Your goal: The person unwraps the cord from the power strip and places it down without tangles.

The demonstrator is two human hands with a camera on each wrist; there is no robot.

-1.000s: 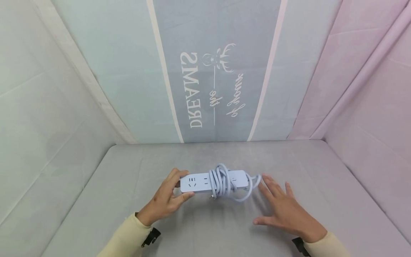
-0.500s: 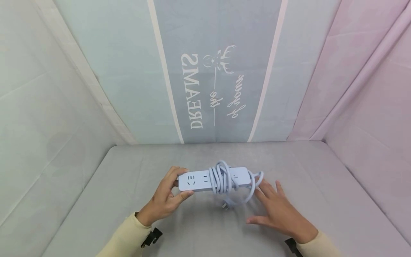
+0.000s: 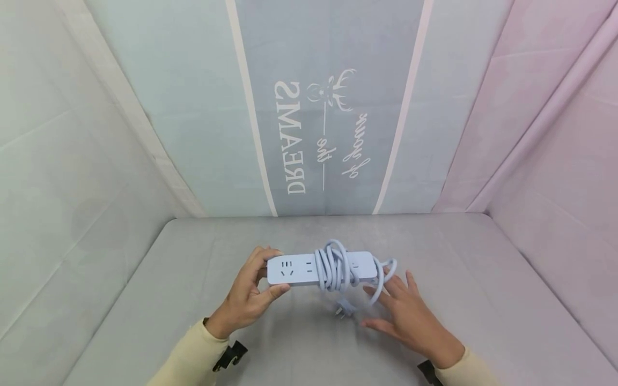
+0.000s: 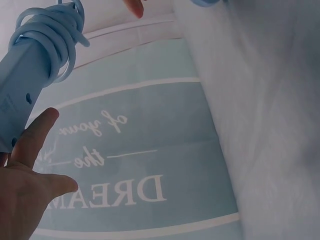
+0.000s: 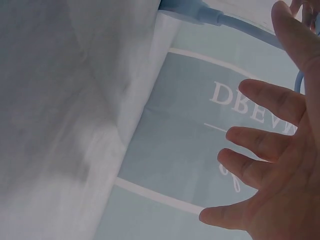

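Power strip (image 3: 309, 269) held off the desk (image 3: 145, 300), level, by its left end in the left hand (image 3: 248, 297), thumb below and fingers (image 3: 253, 262) curled over the far edge. Cord (image 3: 330, 265) wound in a thick bundle round the strip's middle, one loop (image 3: 383, 276) sagging past its right end, plug (image 3: 344, 309) dangling just under the bundle. Right hand (image 3: 410, 319) below and right of the strip, spread flat and gripping nothing, fingertips at the hanging loop; actual contact not clear from the head view.

From the left wrist view: underside of the strip (image 4: 17, 95) with the bundle (image 4: 47, 30), thumb (image 4: 32, 137) along it, a side hidden from above. From the right wrist view: splayed fingers (image 5: 262, 137) and a stretch of cord (image 5: 240, 25) beyond them. Printed backdrop (image 3: 314, 134) behind the strip.
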